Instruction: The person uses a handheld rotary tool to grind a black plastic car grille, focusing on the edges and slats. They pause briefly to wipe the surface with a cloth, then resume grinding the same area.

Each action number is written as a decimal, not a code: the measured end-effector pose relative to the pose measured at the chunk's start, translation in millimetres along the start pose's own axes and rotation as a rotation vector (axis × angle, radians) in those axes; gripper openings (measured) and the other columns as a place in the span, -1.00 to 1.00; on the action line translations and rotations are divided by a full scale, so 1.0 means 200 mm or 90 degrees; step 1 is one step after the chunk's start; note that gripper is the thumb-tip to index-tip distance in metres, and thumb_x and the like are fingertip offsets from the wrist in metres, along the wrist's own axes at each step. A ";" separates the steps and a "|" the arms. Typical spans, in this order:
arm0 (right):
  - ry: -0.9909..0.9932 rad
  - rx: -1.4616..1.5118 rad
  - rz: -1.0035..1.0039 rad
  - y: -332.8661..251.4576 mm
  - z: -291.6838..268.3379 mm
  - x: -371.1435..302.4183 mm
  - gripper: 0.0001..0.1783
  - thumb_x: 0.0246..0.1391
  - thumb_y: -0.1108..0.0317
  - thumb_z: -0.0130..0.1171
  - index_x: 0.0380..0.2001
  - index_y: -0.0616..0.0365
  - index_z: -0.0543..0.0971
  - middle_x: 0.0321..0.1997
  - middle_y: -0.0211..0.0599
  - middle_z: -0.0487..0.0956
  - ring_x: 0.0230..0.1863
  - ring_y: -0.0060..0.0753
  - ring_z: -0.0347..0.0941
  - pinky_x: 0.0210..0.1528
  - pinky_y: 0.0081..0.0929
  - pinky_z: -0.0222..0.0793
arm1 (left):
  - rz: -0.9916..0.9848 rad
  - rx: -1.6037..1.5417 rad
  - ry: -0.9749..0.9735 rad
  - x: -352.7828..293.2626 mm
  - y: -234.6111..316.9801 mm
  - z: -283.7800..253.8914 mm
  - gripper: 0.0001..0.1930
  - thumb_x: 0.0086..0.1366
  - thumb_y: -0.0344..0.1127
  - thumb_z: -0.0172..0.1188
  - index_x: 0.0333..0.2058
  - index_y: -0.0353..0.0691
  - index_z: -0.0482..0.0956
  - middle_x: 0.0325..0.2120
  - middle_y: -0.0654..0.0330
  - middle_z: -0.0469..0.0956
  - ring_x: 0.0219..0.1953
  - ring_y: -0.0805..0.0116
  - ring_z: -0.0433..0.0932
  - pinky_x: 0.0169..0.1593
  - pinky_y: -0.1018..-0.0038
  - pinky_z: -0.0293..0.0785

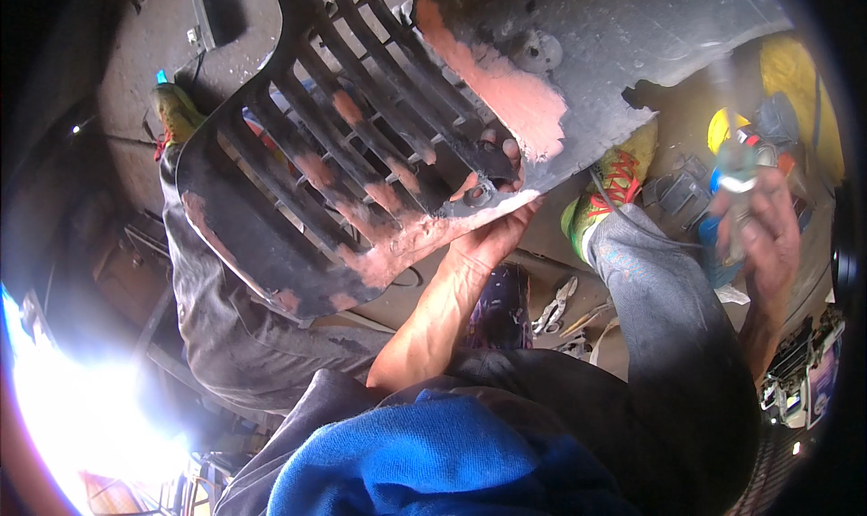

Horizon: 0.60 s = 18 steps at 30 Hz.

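A large dark grille panel (257, 186) with long slats and patches of pink filler (515, 96) is held up in front of me, tilted. My left hand (492, 232) grips its near edge, with fingers showing through a gap beside a small round hole. Off to the right and apart from the panel, my right hand (763, 223) is wrapped round a slim metallic tool (739, 177). Blur hides the exact kind of this tool. A dark hose or cord runs from near that hand toward my shoe.
My shoes (623, 177) and grey trouser legs are on both sides below the panel. Pliers (555, 304) lie on the floor between my legs. Past the right hand are a yellow item (799, 96) and assorted small parts. Strong light glares at lower left.
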State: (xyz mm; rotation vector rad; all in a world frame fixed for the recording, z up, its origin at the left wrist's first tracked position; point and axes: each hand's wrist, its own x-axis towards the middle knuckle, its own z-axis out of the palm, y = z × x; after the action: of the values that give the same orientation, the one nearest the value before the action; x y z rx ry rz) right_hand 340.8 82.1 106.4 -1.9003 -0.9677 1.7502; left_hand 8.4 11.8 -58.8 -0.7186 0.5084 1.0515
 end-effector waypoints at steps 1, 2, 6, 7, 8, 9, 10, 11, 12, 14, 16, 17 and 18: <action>-0.017 -0.041 -0.039 -0.04 0.11 0.00 -0.44 0.10 0.35 0.22 0.17 0.29 0.43 -0.09 -0.15 0.61 -0.18 -0.48 0.54 -0.11 -0.49 0.46 | 0.000 -0.008 0.012 0.00 0.00 -0.03 -0.56 0.32 -0.18 0.30 0.18 0.10 0.56 0.08 0.21 0.64 0.12 0.22 0.58 0.21 0.10 0.45; -0.052 -0.049 -0.093 -0.03 0.20 0.04 -0.44 0.05 0.44 0.24 0.16 0.28 0.45 -0.09 -0.14 0.63 -0.10 -0.43 0.58 -0.02 -0.44 0.49 | 0.026 0.014 0.017 -0.02 0.03 -0.03 -0.55 0.31 -0.17 0.31 0.18 0.09 0.56 0.08 0.20 0.64 0.13 0.21 0.57 0.21 0.10 0.45; -0.119 -0.316 -0.204 -0.22 0.36 0.05 -0.50 0.06 0.55 0.17 0.13 0.33 0.50 -0.06 -0.07 0.64 -0.02 -0.23 0.63 0.11 -0.36 0.48 | -0.001 -0.008 0.025 -0.03 0.04 -0.04 -0.50 0.27 -0.17 0.34 0.19 0.07 0.55 0.08 0.19 0.63 0.15 0.19 0.55 0.22 0.09 0.45; -0.135 -0.385 -0.233 -0.26 0.38 0.05 -0.50 0.05 0.58 0.15 0.13 0.34 0.51 -0.03 -0.04 0.64 -0.02 -0.16 0.62 0.12 -0.35 0.47 | -0.019 -0.031 0.024 -0.02 0.04 -0.06 -0.49 0.26 -0.17 0.35 0.20 0.06 0.55 0.09 0.18 0.62 0.16 0.19 0.54 0.22 0.08 0.45; -0.147 -0.415 -0.225 -0.28 0.40 0.05 -0.50 0.04 0.59 0.15 0.12 0.34 0.52 -0.03 -0.02 0.63 -0.02 -0.11 0.62 0.11 -0.35 0.46 | -0.018 -0.017 0.039 -0.01 0.03 -0.06 -0.47 0.24 -0.13 0.35 0.20 0.02 0.53 0.14 0.17 0.58 0.22 0.14 0.48 0.23 0.05 0.43; -0.161 -0.446 -0.218 -0.31 0.41 0.06 -0.50 0.04 0.60 0.14 0.11 0.34 0.54 -0.02 0.00 0.63 -0.03 -0.07 0.61 0.10 -0.35 0.46 | -0.015 -0.003 0.054 -0.01 0.03 -0.06 -0.43 0.22 -0.10 0.36 0.20 -0.01 0.51 0.18 0.15 0.54 0.28 0.09 0.42 0.24 0.01 0.41; -0.171 -0.443 -0.179 -0.34 0.43 0.07 -0.51 0.04 0.60 0.14 0.10 0.32 0.55 -0.03 0.01 0.62 -0.05 -0.05 0.61 0.06 -0.35 0.46 | -0.012 0.010 0.068 0.00 0.02 -0.06 -0.40 0.20 -0.06 0.36 0.21 -0.05 0.49 0.23 0.14 0.50 0.33 0.04 0.36 0.25 -0.02 0.38; -0.184 -0.432 -0.147 -0.33 0.45 0.08 -0.52 0.04 0.60 0.15 0.09 0.30 0.57 -0.04 0.02 0.61 -0.07 -0.03 0.60 0.02 -0.35 0.46 | -0.009 0.002 0.077 -0.01 0.02 -0.05 -0.42 0.22 -0.10 0.37 0.21 -0.02 0.51 0.20 0.15 0.53 0.28 0.08 0.42 0.26 -0.01 0.40; -0.193 -0.455 -0.157 -0.32 0.46 0.09 -0.53 0.05 0.60 0.15 0.10 0.28 0.58 -0.08 0.00 0.60 -0.10 -0.02 0.59 -0.02 -0.32 0.46 | -0.006 -0.007 0.085 -0.01 0.01 -0.02 -0.44 0.23 -0.13 0.38 0.21 0.01 0.52 0.17 0.16 0.55 0.23 0.12 0.47 0.27 0.00 0.41; -0.213 -0.503 -0.178 -0.31 0.49 0.11 -0.53 0.07 0.59 0.16 0.10 0.22 0.59 -0.16 -0.03 0.57 -0.17 0.01 0.57 -0.10 -0.26 0.45 | 0.010 -0.013 0.092 -0.02 0.02 -0.02 -0.45 0.23 -0.17 0.39 0.21 0.03 0.53 0.13 0.17 0.59 0.17 0.16 0.53 0.28 0.01 0.42; -0.213 -0.552 -0.227 -0.29 0.53 0.13 -0.56 0.08 0.58 0.18 0.08 0.19 0.60 -0.21 -0.06 0.52 -0.21 0.01 0.54 -0.15 -0.21 0.43 | 0.034 -0.009 0.089 -0.03 0.03 -0.03 -0.45 0.23 -0.16 0.40 0.21 0.03 0.54 0.13 0.18 0.59 0.17 0.16 0.53 0.28 0.00 0.42; -0.201 -0.586 -0.242 -0.30 0.53 0.11 -0.57 0.09 0.57 0.19 0.07 0.17 0.61 -0.24 -0.08 0.50 -0.24 0.02 0.53 -0.18 -0.19 0.42 | 0.020 -0.013 0.088 -0.02 0.02 -0.01 -0.45 0.23 -0.16 0.40 0.20 0.03 0.54 0.12 0.18 0.60 0.16 0.16 0.53 0.28 0.01 0.42; -0.193 -0.605 -0.249 -0.31 0.53 0.10 -0.57 0.09 0.56 0.19 0.07 0.16 0.62 -0.24 -0.08 0.49 -0.24 0.02 0.53 -0.19 -0.18 0.42 | 0.006 -0.016 0.088 -0.01 0.01 0.00 -0.46 0.22 -0.16 0.41 0.20 0.03 0.55 0.12 0.18 0.60 0.16 0.17 0.53 0.28 0.02 0.42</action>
State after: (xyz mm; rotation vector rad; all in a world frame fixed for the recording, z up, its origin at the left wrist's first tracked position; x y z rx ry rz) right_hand 223.1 121.5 118.9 -1.6960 -2.4183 1.4590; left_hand 5.7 11.6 -57.4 -0.8155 0.6185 1.0234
